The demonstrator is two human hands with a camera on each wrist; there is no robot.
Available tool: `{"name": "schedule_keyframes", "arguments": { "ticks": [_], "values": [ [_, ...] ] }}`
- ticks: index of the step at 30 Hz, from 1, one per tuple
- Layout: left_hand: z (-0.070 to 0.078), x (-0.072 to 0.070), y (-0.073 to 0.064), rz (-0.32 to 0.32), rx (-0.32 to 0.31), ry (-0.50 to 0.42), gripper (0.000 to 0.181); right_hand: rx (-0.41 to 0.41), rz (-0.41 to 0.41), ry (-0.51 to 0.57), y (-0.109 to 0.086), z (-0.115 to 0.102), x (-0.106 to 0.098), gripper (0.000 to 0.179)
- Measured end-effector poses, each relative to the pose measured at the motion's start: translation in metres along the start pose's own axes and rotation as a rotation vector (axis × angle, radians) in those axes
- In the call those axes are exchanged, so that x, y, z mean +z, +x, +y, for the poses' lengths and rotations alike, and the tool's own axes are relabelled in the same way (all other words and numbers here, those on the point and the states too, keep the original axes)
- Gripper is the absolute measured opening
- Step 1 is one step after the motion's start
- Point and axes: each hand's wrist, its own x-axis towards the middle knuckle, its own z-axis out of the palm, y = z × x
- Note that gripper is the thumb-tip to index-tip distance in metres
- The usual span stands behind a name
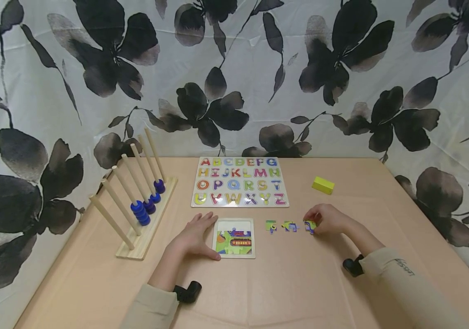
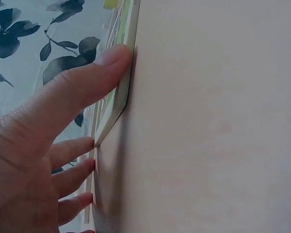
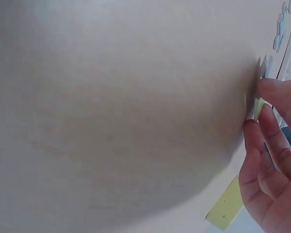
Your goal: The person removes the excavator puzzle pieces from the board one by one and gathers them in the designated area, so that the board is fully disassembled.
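Note:
A square jigsaw puzzle in a pale frame [image 1: 234,220] lies on the table, its lower part filled with pieces. My left hand [image 1: 194,236] rests at its left side with fingers spread, and in the left wrist view the thumb [image 2: 114,56] touches the frame's edge. To the right, my right hand [image 1: 328,219] pinches a colourful puzzle piece [image 1: 309,226] between thumb and fingers, close over the table. Two more loose pieces, one green and yellow [image 1: 270,225] and one with blue and purple [image 1: 289,226], lie between the frame and that hand.
An alphabet board [image 1: 240,192] lies behind the puzzle. On the left stands a wooden rack [image 1: 145,242] of upright pegs carrying several blue rings [image 1: 139,212]. A yellow block [image 1: 323,185] sits beyond my right hand. Floral cloth [image 1: 259,105] hangs behind the table.

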Motion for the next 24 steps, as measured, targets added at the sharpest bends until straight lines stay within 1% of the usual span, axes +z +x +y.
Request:
{"name": "schedule_keyframes", "arguments": {
  "ticks": [8,16,19,24],
  "values": [
    [0.000,0.000,0.001,-0.004,-0.006,0.009,0.105,0.000,0.009,0.007,-0.001,-0.003,0.000,0.035],
    [0.000,0.000,0.001,-0.022,-0.011,-0.006,0.106,0.006,0.062,0.032,0.002,-0.006,0.003,0.036],
    [-0.001,0.001,0.002,-0.027,-0.010,-0.016,0.106,-0.025,0.073,0.024,0.004,-0.008,0.005,0.032],
    [-0.002,0.001,0.002,-0.030,-0.009,-0.014,0.106,-0.083,0.085,0.052,0.006,-0.018,0.009,0.028]
  ]
}}
